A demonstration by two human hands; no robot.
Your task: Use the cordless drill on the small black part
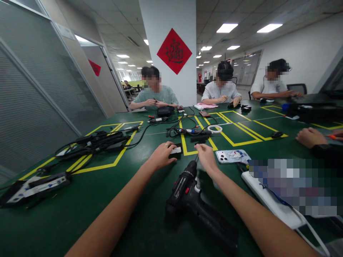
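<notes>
My left hand (pixel 161 156) reaches over the table, thumb and fingers around the left edge of a small flat black piece with a white label (pixel 176 150). To its right, my right hand (pixel 206 157) is closed in a pinch, its fingertips beside small dark parts (pixel 200 140); whatever it pinches is too small to make out. Between my forearms a black cordless drill (pixel 184 191) lies on its side. Its chuck points away from me, and the thin bit reaches close to my right hand.
Yellow tape (pixel 197 152) marks boxes on the green table (pixel 150 200). Black cables and tools (pixel 100 142) lie left, more cables (pixel 187 130) ahead. A phone in a patterned case (pixel 233 156) and a white power strip (pixel 270 200) lie right. Several people sit around; one person's hand (pixel 311 137) rests at right.
</notes>
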